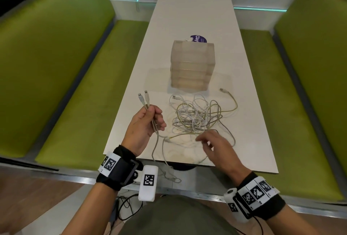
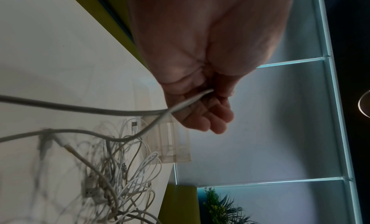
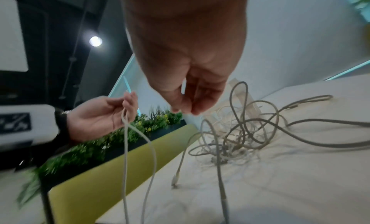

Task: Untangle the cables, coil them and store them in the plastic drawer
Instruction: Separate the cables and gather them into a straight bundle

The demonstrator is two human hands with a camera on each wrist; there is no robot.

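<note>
A tangle of white and yellowish cables point(image 1: 199, 116) lies on the white table point(image 1: 187, 19), in front of the translucent plastic drawer unit point(image 1: 192, 65). My left hand point(image 1: 152, 116) is raised at the table's left edge. It grips two cable ends point(image 1: 142, 99), whose connectors stick up past the fingers. From that fist point(image 2: 200, 100) both cables point(image 2: 140, 111) run down toward the tangle point(image 2: 120, 172). My right hand point(image 1: 204, 141) hovers over the near strands with fingers loosely curled. In the right wrist view its fingertips point(image 3: 180, 108) hold nothing above the tangle point(image 3: 236, 135).
Green padded benches point(image 1: 65, 84) flank the table on both sides. A purple round label point(image 1: 200, 38) shows behind the drawer unit. One cable end point(image 1: 172, 178) hangs over the table's near edge. A yellowish cable's plug point(image 1: 222, 89) lies right of the drawers.
</note>
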